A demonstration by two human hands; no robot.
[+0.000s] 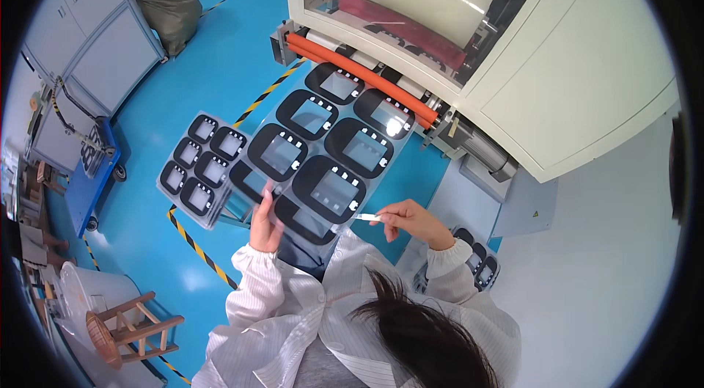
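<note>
A clear plastic film sheet (pixel 316 150) printed with several rounded black frames stretches from the machine's rollers down to my body. Each black frame surrounds a clear window and carries small white marks. My left hand (pixel 265 225) grips the sheet's near left edge, thumb and fingers up against it. Beside the near right edge, my right hand (pixel 415 222) pinches a slim white tool (pixel 368 217) between thumb and fingers. The tool's tip points left toward the sheet; whether it touches the film I cannot tell.
Orange rollers (pixel 359 78) front the large cream machine (pixel 587 58). A stack of printed sheets (pixel 192 170) sits left; more printed sheets (pixel 483 265) lie by my right elbow. Farther left are a blue trolley (pixel 94 175), a wooden stool (pixel 139 329) and a stuffed sack (pixel 170 12).
</note>
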